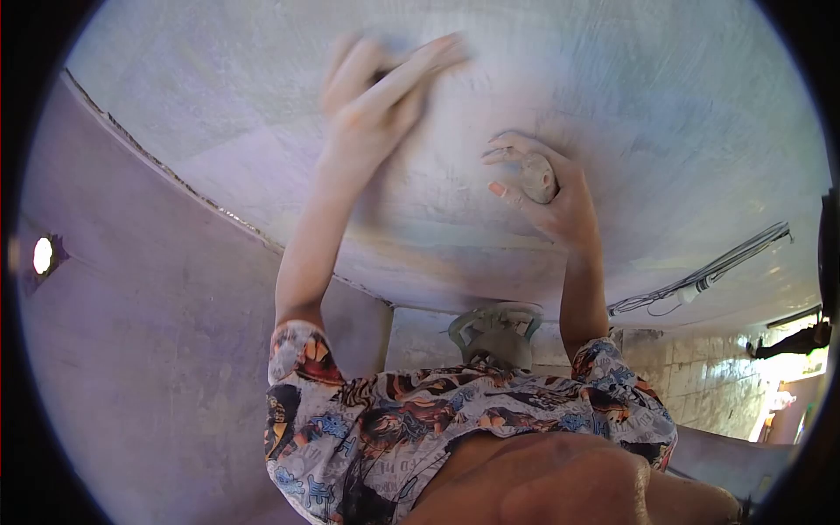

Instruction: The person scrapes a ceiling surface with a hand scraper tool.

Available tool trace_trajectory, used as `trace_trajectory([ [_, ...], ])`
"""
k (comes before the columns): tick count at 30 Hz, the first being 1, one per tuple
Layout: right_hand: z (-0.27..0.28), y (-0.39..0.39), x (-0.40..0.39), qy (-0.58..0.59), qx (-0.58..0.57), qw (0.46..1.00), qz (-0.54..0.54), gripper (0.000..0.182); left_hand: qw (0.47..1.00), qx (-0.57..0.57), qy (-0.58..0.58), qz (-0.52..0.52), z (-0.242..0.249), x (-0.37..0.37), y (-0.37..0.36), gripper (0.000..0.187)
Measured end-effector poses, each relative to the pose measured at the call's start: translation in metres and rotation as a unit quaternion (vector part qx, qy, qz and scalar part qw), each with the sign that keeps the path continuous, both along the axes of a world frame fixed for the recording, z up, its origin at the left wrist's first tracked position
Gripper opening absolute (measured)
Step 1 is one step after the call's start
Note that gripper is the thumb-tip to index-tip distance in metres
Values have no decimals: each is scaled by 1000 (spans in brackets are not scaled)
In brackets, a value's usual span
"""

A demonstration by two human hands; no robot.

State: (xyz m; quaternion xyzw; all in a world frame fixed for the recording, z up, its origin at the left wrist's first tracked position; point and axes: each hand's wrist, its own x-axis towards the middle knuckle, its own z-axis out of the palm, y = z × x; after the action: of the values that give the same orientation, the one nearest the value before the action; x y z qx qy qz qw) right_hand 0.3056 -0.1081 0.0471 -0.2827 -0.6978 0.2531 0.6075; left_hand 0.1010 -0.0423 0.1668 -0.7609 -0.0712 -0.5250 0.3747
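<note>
My left hand (376,92) is raised against the pale, plastered surface (612,79) and is smeared by motion. Its fingers look bent, with a dark spot between them; whether it holds anything cannot be made out. Lower and to the right, my right hand (569,197) is wrapped round a grey, rounded, handle-like object (538,178) with a small reddish mark on its end. The thumb and fingers curl about it close to the same surface. Any further part of the object is hidden. The surface has whitish, streaky patches around both hands.
A bundle of cables (709,273) runs along the surface at the right. A lit lamp (42,255) shows on the purplish wall (166,350) at left. Beyond my patterned shirt (420,420) is a pale green plastic chair-like object (496,328). Tiled wall (700,372) lies at right.
</note>
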Motion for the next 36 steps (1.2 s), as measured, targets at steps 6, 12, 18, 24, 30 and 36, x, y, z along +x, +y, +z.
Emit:
trace_trajectory([
  [6,5,4,-8,-22,-7,1000,18,44,998,-10,-64,17,-1,-12,6,42],
  [12,-1,1,1,26,-41,998,30,43,1000,25,12,-12,16,10,7,44],
  [18,6,5,-6,-22,-46,997,56,48,994,-5,-91,68,-2,-38,7,42],
  [24,7,7,-3,-14,-53,997,50,45,999,30,5,-35,35,38,5,44],
  [30,17,14,-6,-69,-1,996,58,43,994,1,-94,56,-17,-66,18,49],
  [36,15,10,-5,-52,-21,995,87,27,998,45,-37,2,12,15,13,48],
])
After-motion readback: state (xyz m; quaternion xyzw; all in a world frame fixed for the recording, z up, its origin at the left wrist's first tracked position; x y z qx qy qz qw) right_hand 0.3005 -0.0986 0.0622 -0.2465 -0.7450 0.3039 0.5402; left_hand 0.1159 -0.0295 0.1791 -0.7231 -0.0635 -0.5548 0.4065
